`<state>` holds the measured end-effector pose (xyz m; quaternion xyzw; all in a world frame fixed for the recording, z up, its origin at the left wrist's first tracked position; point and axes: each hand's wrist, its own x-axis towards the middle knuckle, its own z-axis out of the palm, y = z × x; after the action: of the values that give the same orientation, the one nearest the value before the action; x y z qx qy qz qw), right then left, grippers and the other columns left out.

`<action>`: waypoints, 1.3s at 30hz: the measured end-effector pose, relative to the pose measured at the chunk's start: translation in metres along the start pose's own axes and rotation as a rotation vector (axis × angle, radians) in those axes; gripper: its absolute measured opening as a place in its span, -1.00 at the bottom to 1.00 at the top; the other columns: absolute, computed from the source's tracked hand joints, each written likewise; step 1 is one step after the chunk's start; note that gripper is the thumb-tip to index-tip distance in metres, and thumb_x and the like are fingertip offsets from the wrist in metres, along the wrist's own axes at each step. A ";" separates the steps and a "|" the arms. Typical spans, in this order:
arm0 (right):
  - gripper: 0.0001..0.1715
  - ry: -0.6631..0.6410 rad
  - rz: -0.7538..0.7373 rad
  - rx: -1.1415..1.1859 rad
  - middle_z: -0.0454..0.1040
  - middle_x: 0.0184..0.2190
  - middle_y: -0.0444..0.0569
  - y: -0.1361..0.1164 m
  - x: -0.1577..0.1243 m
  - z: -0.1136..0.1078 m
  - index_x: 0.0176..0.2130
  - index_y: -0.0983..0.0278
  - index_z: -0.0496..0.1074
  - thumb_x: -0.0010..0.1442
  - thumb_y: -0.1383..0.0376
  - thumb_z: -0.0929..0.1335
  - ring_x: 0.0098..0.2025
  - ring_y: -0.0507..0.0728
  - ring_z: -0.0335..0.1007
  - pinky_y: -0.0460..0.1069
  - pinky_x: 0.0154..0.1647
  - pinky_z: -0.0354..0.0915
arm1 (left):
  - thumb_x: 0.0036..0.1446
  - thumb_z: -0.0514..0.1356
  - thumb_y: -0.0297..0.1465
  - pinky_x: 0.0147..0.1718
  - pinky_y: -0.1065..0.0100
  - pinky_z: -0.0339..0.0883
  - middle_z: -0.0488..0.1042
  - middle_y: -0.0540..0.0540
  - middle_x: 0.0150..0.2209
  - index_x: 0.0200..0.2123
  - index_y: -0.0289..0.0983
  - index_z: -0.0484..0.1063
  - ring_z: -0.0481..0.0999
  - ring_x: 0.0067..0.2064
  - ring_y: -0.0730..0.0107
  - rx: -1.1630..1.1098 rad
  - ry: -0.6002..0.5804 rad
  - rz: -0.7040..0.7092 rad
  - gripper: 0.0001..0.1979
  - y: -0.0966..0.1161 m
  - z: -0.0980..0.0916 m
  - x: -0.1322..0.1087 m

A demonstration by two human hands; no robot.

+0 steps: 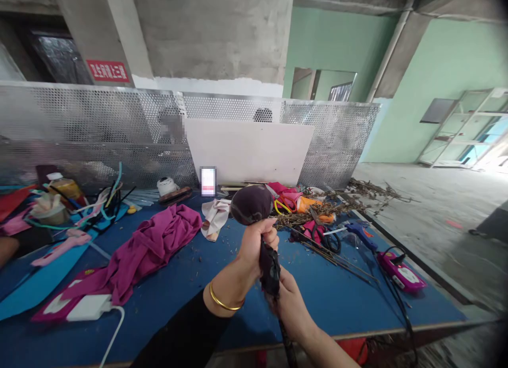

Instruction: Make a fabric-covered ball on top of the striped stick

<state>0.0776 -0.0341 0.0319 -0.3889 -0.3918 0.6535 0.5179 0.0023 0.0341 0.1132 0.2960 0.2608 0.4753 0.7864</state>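
A dark, fabric-covered round bundle (251,205) stands upright above the table, its cloth pulled tight over the top. My left hand (256,246), with a gold bangle at the wrist, is wrapped round the gathered cloth right under the bundle. Crinkled black material (270,270) hangs below that grip and covers the upper part of a dark stick (287,344). Lower down, my right hand (292,307) is closed round the wrapped stick; its fingertips are partly hidden. What fills the bundle cannot be seen.
Purple cloth (154,246) lies left on the blue table (222,299), near a white charger (89,308). Scissors (315,220), dry twigs (337,259), a blue glue gun (361,235) and a magenta power strip (401,272) lie right. A white board (250,151) and phone (208,181) stand behind.
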 end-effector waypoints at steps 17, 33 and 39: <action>-0.61 -0.015 0.081 0.087 0.09 -0.82 -0.33 -0.008 -0.007 -0.012 -0.60 0.24 0.16 -0.07 0.08 0.39 -0.80 -0.16 -0.18 -0.20 -0.82 -0.20 | 0.02 0.31 -0.25 -0.44 0.44 0.22 0.38 -0.05 -0.43 -0.38 -0.33 0.40 0.36 -0.42 0.45 0.094 -0.148 0.192 -0.75 -0.004 -0.011 -0.022; -0.34 0.119 -0.015 -0.054 0.14 -0.67 -0.29 -0.003 -0.012 -0.014 -0.39 0.27 0.32 -0.10 -0.25 0.41 -0.68 -0.12 -0.10 -0.16 -0.70 -0.12 | -0.07 0.33 -0.42 -0.18 0.33 0.33 0.57 -0.14 -0.20 -0.26 -0.30 0.57 0.50 -0.17 0.22 0.252 0.055 0.285 -0.77 -0.005 -0.008 -0.023; -0.34 -0.085 0.134 0.044 0.08 -0.72 -0.34 -0.005 -0.016 -0.023 -0.41 0.28 0.30 -0.04 -0.26 0.37 -0.76 -0.15 -0.25 -0.18 -0.79 -0.28 | -0.01 0.31 -0.29 -0.13 0.25 0.31 0.49 -0.10 -0.37 -0.24 -0.35 0.56 0.46 -0.23 0.24 0.026 -0.104 0.147 -0.71 0.000 -0.018 -0.024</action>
<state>0.1027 -0.0466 0.0292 -0.3748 -0.3722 0.7108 0.4645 -0.0199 0.0160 0.1042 0.3488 0.2032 0.5123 0.7580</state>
